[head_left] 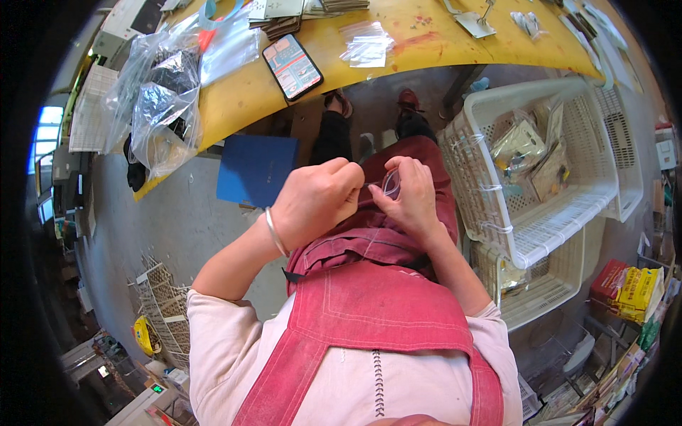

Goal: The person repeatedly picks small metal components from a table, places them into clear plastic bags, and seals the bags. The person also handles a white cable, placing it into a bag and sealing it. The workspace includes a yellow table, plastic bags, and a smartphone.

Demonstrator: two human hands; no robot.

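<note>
Over my lap, my left hand (318, 200) and my right hand (408, 195) meet on a small clear plastic piece (390, 183). The left hand is closed, pinching one end of it; a silver bangle sits on that wrist. My right hand's thumb and fingers pinch the other side, where the clear loop shows. I wear a red apron over red trousers.
A yellow table (426, 39) lies ahead with a phone (293, 67), clear bags (162, 99) and small zip bags (366, 44). White plastic baskets (554, 213) holding packaged parts stand at my right. A blue folder (256, 169) lies on the floor at left.
</note>
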